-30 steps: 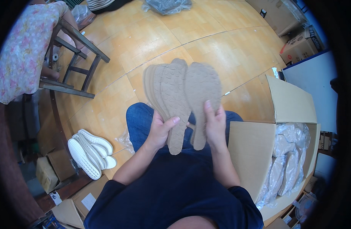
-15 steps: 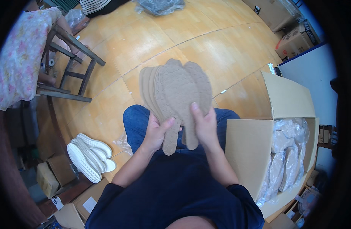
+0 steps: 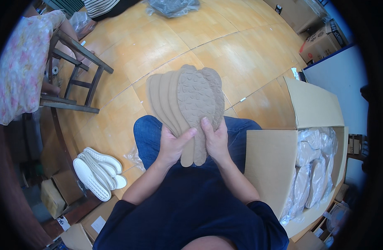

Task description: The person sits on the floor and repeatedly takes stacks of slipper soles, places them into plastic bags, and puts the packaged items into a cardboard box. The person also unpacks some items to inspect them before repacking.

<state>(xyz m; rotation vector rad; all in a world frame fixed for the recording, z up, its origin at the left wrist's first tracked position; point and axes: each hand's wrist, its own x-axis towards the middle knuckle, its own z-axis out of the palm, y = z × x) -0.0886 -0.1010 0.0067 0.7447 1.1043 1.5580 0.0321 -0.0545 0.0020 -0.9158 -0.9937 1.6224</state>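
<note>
A fanned stack of tan insoles (image 3: 195, 93) is held up in front of me, toes pointing away. My left hand (image 3: 173, 145) grips the left part of the fan near the heels, thumb lying across the top. The right part is pinched by my right hand (image 3: 215, 138), its thumb pressed on the top insole, which has a raised pattern of small curved marks. Smooth, plain insoles fan out on the left side. Both hands' other fingers are hidden beneath the stack.
An open cardboard box (image 3: 271, 166) at my right holds plastic-wrapped insoles (image 3: 310, 175). White shoe soles (image 3: 99, 171) lie on the floor at left. A dark wooden stool (image 3: 91, 85) stands far left beside a person in floral cloth (image 3: 22, 71). A plastic bag (image 3: 172, 6) lies farther off.
The insoles on the left have spread wider apart. My right hand has shifted left toward the other, bringing the right-hand insoles closer in, and the patterned face now shows on top.
</note>
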